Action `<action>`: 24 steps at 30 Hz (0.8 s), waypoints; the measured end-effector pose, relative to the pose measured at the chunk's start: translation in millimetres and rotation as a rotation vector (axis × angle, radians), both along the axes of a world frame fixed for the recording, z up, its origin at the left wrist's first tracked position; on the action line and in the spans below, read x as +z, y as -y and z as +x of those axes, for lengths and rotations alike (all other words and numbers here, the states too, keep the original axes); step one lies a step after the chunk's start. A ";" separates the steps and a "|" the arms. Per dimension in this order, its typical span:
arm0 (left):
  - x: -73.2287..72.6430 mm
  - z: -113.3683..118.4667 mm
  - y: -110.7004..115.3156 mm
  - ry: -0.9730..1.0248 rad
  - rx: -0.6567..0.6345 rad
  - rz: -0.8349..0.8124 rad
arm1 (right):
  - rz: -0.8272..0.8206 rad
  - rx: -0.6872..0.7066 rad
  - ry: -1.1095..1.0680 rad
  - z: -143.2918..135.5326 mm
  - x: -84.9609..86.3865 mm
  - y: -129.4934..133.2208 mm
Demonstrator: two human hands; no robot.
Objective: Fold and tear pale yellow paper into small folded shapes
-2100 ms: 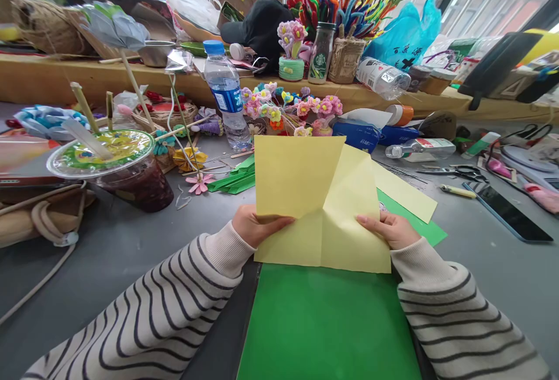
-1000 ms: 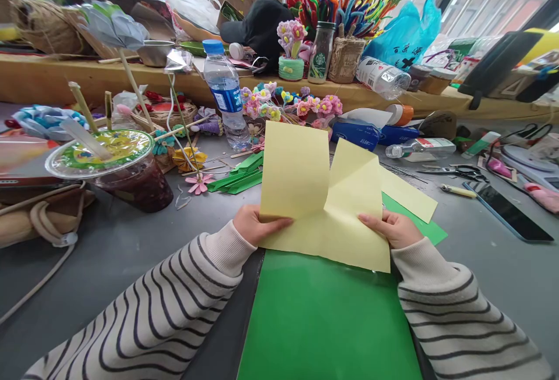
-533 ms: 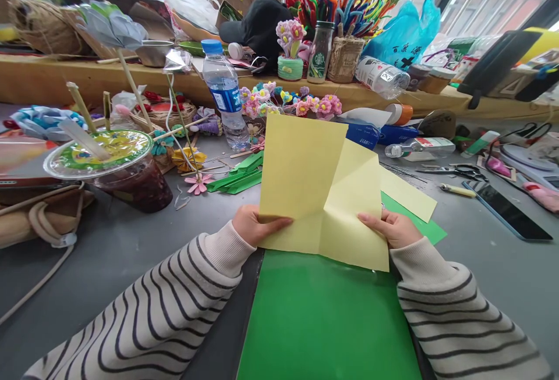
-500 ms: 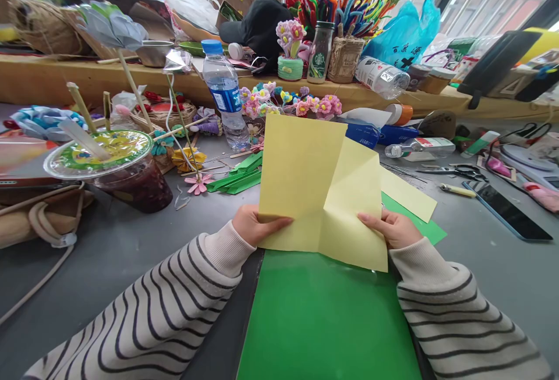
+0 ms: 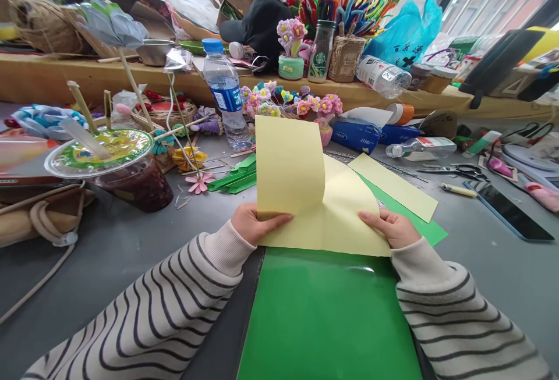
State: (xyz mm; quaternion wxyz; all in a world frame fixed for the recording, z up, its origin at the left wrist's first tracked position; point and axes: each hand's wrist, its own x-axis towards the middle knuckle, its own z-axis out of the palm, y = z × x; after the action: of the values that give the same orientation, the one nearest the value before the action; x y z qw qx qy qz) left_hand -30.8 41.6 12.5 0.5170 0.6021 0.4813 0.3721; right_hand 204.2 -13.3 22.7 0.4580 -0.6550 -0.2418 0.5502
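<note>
A creased sheet of pale yellow paper (image 5: 290, 164) is held up between both hands. My left hand (image 5: 258, 224) pinches its lower left side, thumb on the front and the other fingers mostly behind it. At the lower right side my right hand (image 5: 390, 226) grips the same sheet, thumb on top. The left part of the paper stands upright and curls at its right edge, while the right part bends back. Below the sheet lies a glossy green board (image 5: 327, 316). Behind my right hand are a yellow paper strip (image 5: 399, 188) and green paper (image 5: 430, 231) on the table.
To the left stands a tilted drink cup (image 5: 131, 185) with a straw. A water bottle (image 5: 225, 98), green paper strips (image 5: 236, 175) and handmade flowers (image 5: 301, 103) are beyond the sheet. Scissors (image 5: 458, 171) and a phone (image 5: 509, 211) lie at the right.
The yellow sheet's right part has tilted back and flattened, and its lower right corner has risen slightly. The blue packet behind it shows more. Both hands stay nearly in place.
</note>
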 end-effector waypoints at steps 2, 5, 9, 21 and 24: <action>-1.1 0.1 0.2 -0.021 0.008 0.052 | 0.004 -0.012 -0.011 -1.3 1.3 0.5; -2.3 -0.2 0.3 -0.032 0.016 0.106 | 0.015 0.014 -0.045 0.1 -0.6 0.7; -2.1 -1.3 -0.4 -0.047 0.025 0.091 | 0.042 0.072 -0.091 5.8 -7.0 -0.3; -0.6 -0.1 1.5 0.006 0.010 0.229 | 0.015 0.046 -0.068 2.5 -4.9 -0.9; -1.2 -0.4 1.0 0.017 0.025 0.215 | 0.039 0.053 -0.090 3.5 -7.0 -0.3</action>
State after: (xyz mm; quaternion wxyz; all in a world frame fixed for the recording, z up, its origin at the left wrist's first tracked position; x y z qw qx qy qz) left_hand -31.1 40.6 11.3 0.4486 0.6450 0.4417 0.4333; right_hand 207.7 -13.0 15.6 0.4666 -0.6138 -0.2488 0.5862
